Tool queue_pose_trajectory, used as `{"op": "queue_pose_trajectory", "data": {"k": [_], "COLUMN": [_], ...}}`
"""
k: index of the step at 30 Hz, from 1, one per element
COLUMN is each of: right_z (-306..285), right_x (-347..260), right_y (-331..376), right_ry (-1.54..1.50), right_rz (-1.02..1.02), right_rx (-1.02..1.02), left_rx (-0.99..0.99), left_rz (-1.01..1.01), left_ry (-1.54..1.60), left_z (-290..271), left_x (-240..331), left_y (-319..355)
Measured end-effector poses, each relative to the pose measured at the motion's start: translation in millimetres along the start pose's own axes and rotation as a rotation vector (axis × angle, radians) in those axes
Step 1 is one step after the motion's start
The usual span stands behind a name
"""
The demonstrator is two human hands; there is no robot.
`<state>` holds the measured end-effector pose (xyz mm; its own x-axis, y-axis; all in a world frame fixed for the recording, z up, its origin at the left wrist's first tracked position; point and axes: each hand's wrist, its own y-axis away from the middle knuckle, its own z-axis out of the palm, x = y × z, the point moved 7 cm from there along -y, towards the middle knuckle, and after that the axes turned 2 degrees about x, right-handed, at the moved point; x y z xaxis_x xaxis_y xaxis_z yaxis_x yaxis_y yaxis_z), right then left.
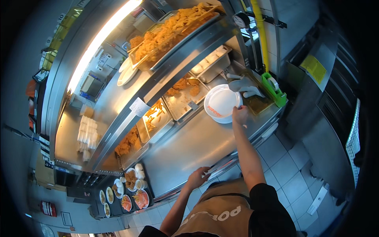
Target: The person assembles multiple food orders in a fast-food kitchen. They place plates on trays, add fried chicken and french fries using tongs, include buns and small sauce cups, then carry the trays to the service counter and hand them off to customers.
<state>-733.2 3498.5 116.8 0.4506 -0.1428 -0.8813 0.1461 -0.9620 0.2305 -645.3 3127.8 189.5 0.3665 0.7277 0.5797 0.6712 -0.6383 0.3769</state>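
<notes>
Reaching for a white plate at the far end of the steel bench

Standing at a long brushed-steel bench (pixel 189 146), the person is stretching the right hand (pixel 239 115) out to a round white plate (pixel 221 100). The plate is lying flat just beyond the fingertips, its near rim meeting them, so the right grip appears to be closing lightly on that edge; how firmly it is pinching cannot be told. The plate is smooth, shallow and circular, so it is showing no long axis. The right hand is by far the nearer one to it.

Farther from that grip, to its left, rectangular metal pans are sitting sunk in the warmer: one holding rough golden fried pieces (pixel 183 85), the next holding thin fries (pixel 154 114). Above them a sloped tray (pixel 173 27) of more fried pieces is glowing under the lamp. Just past the plate a grey glove (pixel 244 85) is resting, with a green tape dispenser (pixel 274 89) beside it.

The left hand (pixel 197 177) is resting, fingers curled, on the bench's near edge, well apart from the plate and holding nothing.
</notes>
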Motion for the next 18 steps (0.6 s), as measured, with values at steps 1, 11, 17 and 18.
{"op": "queue_pose_trajectory", "data": {"k": [1,11,17,18], "right_z": [-6,-12,-23,-25], "right_x": [-2,-30,17,31], "right_y": [-1,50,129,137], "right_ry": [-0.016,-0.222,-0.488,-0.513], "right_rz": [-0.009,0.012,0.03,-0.01], "right_rx": [0.027,-0.301,-0.521,-0.536], "left_rx": [-0.047,0.082,0.072,0.089], "left_rz": [0.072,-0.185,-0.284,-0.309], "left_ry": [-0.046,0.163,0.97,1.138], "left_z": [22,35,47,49], "left_x": [2,-83,-74,-71], "left_y": [9,47,31,25]}}
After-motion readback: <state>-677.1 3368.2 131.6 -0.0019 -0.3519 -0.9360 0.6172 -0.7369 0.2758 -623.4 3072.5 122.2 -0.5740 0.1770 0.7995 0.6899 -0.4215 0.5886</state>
